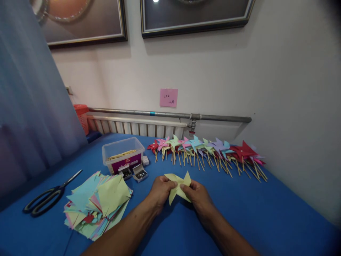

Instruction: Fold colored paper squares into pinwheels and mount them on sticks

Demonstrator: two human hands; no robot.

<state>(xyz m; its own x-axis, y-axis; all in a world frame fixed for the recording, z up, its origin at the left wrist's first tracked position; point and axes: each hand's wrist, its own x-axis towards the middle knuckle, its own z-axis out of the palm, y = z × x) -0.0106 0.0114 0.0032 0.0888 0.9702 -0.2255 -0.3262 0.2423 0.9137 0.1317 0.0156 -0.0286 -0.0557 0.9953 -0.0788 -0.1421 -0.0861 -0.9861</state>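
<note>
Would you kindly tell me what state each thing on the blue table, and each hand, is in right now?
Left hand: gripping the yellow paper, thumb on top.
Right hand: gripping its other side.
Yellow paper: folded into a pinwheel shape.
Scissors: lying flat, blades together.
Plastic tub: lidless, sticks inside.
Two small boxes: open, small metal pieces inside.
Paper sheets: loosely piled.
Pinwheels: on sticks, laid in a row.

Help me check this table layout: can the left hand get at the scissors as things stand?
Probably yes, if the left hand lets go of the yellow paper, which the right hand also holds. The paper pile lies between, but looks low enough to reach over, and nothing covers the scissors.
</note>
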